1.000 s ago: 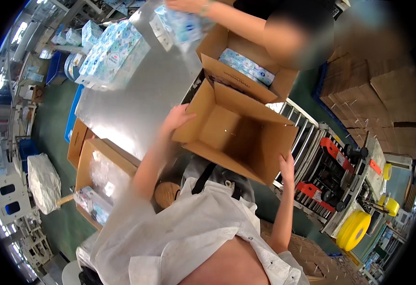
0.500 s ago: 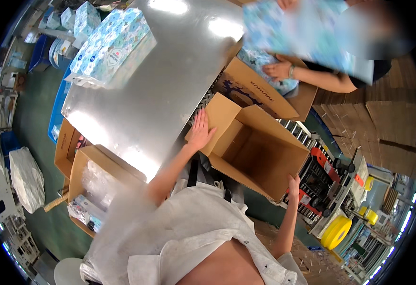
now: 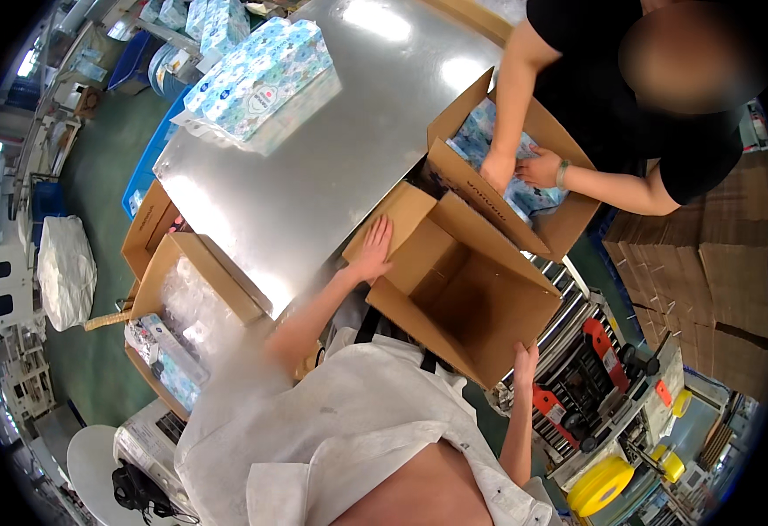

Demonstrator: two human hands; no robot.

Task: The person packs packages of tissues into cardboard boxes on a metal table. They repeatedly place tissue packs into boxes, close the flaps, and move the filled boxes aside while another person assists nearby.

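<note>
In front of me an open, empty cardboard box (image 3: 471, 302) sits tilted beside the steel table's edge. My left hand (image 3: 371, 254) lies flat on its left flap, fingers stretched out. At the near right corner, my right hand (image 3: 525, 361) grips the box wall, thumb and fingers around the edge. Just beyond stands a second cardboard box (image 3: 491, 200), where a co-worker in black has both hands on a blue patterned package (image 3: 476, 131) inside it.
Blue floral packs (image 3: 261, 83) stand on the steel table (image 3: 314, 167). At left is a cardboard box (image 3: 217, 272) with clear plastic wrap. A roller conveyor (image 3: 568, 351) with red parts lies right, near stacked flat cartons (image 3: 700, 263) and a yellow tape roll (image 3: 600, 485).
The co-worker's blue package has gone from the air down into the far box, both their hands now there. My hands keep their places on my box; the whole view has shifted a little.
</note>
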